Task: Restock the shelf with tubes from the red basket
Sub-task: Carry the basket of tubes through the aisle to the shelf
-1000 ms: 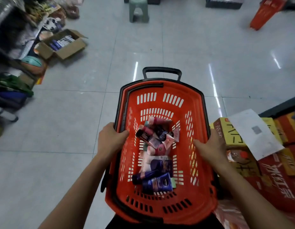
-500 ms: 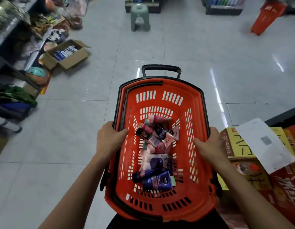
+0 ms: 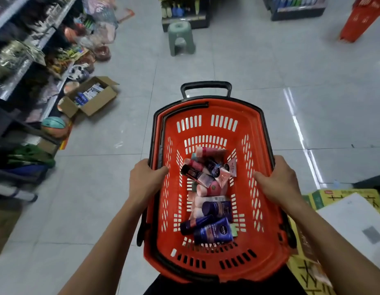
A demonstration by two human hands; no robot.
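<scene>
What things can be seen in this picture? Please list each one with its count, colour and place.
red basket: one, red with black rim and handle, centre, held above the floor
tubes: a pile, exact count unclear, dark blue and pink, lying in the basket
cardboard box: one, brown, open, on the floor at left
stool: one, green, on the floor at top centre
ball: one, teal and orange, low at left beside the shelf
second basket: one, red, top right
yellow cartons: several, lower right
left hand: gripping the basket's left rim
right hand: gripping the basket's right rim
</scene>
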